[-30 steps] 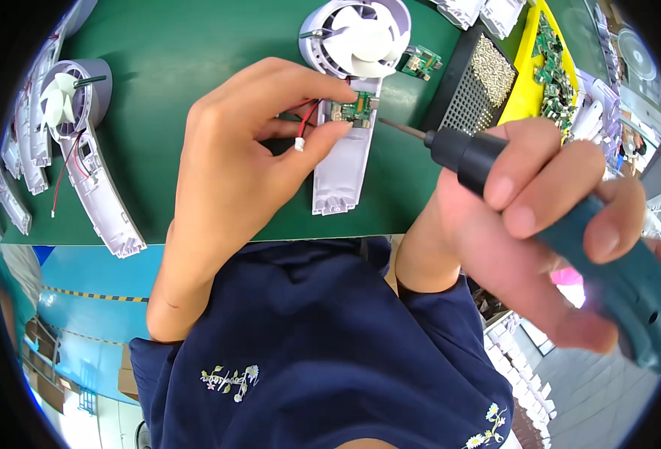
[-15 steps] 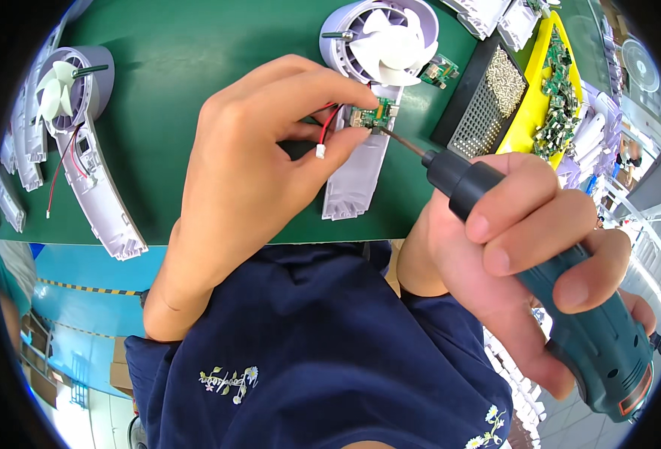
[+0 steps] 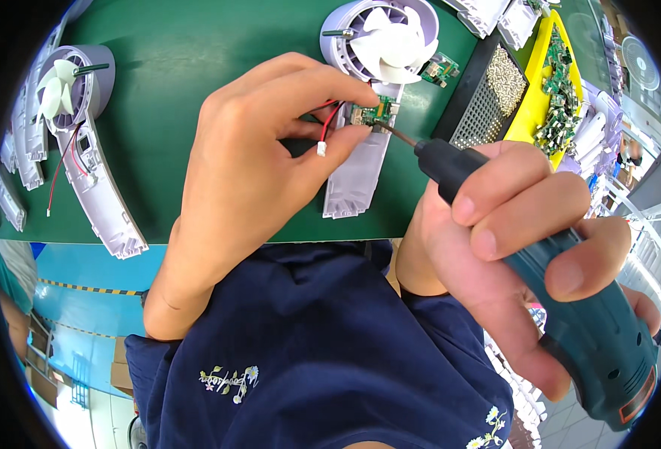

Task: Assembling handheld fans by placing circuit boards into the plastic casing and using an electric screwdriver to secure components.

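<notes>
Two things are gripped: a small green circuit board (image 3: pixel 370 114) pinched by the left hand (image 3: pixel 255 161), and a teal electric screwdriver (image 3: pixel 570 314) clasped in the right hand (image 3: pixel 510 254).

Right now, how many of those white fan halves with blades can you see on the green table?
2: one fan half at top centre beside the left hand, another fan half at far left. More may lie beyond the edges.

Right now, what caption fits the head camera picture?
Left hand steadies a small circuit board on a fan housing while right hand drives an electric screwdriver.
</notes>
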Action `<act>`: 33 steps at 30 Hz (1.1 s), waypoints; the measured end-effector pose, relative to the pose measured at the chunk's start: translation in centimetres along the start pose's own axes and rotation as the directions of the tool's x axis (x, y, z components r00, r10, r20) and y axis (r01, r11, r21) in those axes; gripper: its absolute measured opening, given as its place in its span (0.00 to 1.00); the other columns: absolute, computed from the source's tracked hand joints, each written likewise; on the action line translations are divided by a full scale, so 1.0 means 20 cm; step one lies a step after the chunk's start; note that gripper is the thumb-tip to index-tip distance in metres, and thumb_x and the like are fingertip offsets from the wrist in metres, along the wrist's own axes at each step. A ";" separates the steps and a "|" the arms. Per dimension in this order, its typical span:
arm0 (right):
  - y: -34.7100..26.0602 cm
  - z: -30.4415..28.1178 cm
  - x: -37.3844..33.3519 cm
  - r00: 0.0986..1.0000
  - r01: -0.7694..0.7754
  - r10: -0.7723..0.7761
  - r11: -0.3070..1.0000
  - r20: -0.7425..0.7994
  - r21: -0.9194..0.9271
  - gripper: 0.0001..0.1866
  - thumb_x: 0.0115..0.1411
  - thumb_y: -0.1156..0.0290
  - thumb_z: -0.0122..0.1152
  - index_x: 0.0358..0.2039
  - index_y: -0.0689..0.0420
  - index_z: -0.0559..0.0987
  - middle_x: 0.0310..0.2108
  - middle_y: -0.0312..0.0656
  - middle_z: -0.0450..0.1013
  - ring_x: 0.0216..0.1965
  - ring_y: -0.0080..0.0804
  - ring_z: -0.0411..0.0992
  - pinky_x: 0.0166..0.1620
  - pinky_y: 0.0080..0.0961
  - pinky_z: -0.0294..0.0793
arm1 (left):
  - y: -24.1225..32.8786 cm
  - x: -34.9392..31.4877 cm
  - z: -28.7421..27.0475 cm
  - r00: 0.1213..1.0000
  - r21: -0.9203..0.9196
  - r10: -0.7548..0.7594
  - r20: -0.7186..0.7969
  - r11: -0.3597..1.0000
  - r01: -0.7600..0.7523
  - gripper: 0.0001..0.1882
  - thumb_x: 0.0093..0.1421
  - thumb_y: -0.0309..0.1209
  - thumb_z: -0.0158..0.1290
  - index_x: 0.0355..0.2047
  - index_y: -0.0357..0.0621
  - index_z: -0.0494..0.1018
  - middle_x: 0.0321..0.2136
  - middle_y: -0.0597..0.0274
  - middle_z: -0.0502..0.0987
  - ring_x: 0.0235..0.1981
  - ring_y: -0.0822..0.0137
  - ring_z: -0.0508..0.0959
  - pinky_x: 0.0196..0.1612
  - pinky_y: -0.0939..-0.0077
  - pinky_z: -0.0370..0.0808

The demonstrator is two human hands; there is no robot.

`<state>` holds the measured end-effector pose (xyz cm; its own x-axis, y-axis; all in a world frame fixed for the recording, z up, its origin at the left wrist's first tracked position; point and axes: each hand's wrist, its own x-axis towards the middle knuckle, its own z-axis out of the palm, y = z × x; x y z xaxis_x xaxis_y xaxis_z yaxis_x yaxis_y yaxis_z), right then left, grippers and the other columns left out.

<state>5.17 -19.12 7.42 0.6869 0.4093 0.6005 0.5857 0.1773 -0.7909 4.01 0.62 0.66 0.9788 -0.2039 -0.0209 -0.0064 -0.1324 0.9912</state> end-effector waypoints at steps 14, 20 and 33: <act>0.00 0.13 -0.01 0.937 0.088 -0.083 0.996 -0.340 0.000 0.39 0.66 0.31 0.52 0.68 0.44 0.68 0.48 0.36 0.70 0.27 0.29 0.67 0.26 0.33 0.69 | 0.01 0.01 0.00 1.000 -0.019 -0.008 -0.002 1.000 0.008 0.16 0.55 0.13 0.64 0.44 0.39 0.82 0.40 0.62 0.79 0.37 0.75 0.80 0.38 0.83 0.81; -0.11 0.17 -0.05 0.608 -0.197 0.156 0.979 -0.778 0.043 0.30 0.72 0.43 0.49 0.64 0.51 0.71 0.41 0.44 0.75 0.14 0.21 0.62 0.17 0.15 0.58 | 0.03 -0.01 0.01 0.998 -0.115 -0.036 -0.055 0.993 0.030 0.16 0.54 0.16 0.65 0.43 0.40 0.82 0.37 0.59 0.80 0.33 0.68 0.82 0.37 0.77 0.85; -0.10 0.22 -0.25 0.291 -0.654 0.863 0.495 -0.414 0.572 0.36 0.62 0.79 0.68 0.68 0.64 0.62 0.39 0.50 0.81 0.17 0.18 0.68 0.18 0.16 0.66 | 0.07 -0.10 0.03 0.999 -0.218 0.040 -0.027 0.975 -0.045 0.21 0.53 0.13 0.66 0.48 0.39 0.83 0.43 0.57 0.79 0.40 0.69 0.82 0.40 0.77 0.86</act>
<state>-1.25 -17.63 5.45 0.8832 -0.0981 -0.4586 -0.4053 0.3324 -0.8516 1.92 0.28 1.93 0.9829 -0.1825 0.0225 -0.0057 0.0919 0.9957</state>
